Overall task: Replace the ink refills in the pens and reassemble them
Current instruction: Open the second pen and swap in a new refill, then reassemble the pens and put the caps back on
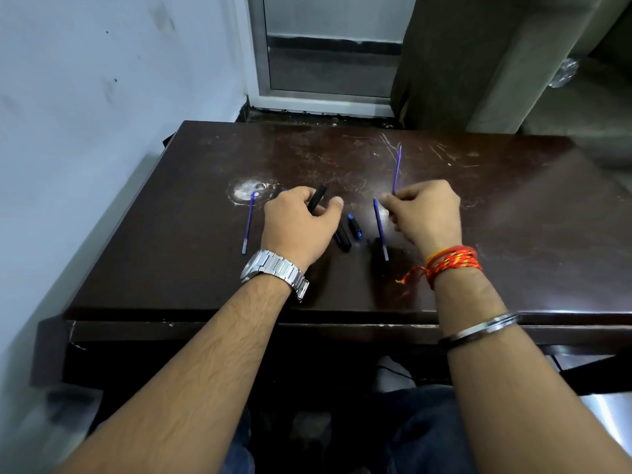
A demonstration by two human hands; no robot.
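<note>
My left hand grips a black pen barrel that sticks up and away from its fingers. My right hand pinches a thin blue ink refill, which points up and away over the table. Between the hands lie another black pen body and a short blue-and-black pen piece. A second blue refill lies on the table just left of my right hand. A third refill lies to the left of my left hand.
The dark brown table is scratched, with a whitish worn ring at the left near the third refill. A pale wall runs along the table's left side, and a door frame and a curtain stand behind it.
</note>
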